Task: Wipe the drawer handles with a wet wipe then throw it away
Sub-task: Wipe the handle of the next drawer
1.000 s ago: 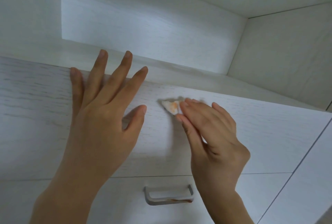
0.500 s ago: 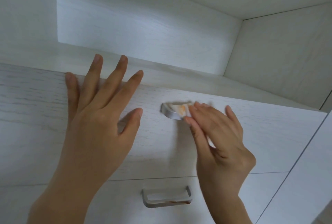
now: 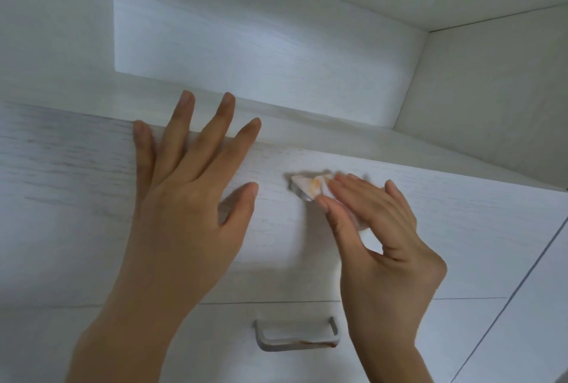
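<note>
Wet wipe (image 3: 310, 186) mostly hidden under right hand (image 3: 381, 235), upper handle (image 3: 296, 193) blurred

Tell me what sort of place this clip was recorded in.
Probably a home, at a built-in white wood-grain cabinet or wardrobe, though the room is unclear. Two stacked drawer fronts, the upper drawer front and the lower one with a metal bar handle, sit beneath an open shelf recess.

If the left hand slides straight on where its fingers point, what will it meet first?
Probably nothing solid: the left hand lies flat on the top drawer front, fingertips already over its upper edge. Beyond is open recess, then its back panel; depth is unclear.
</note>
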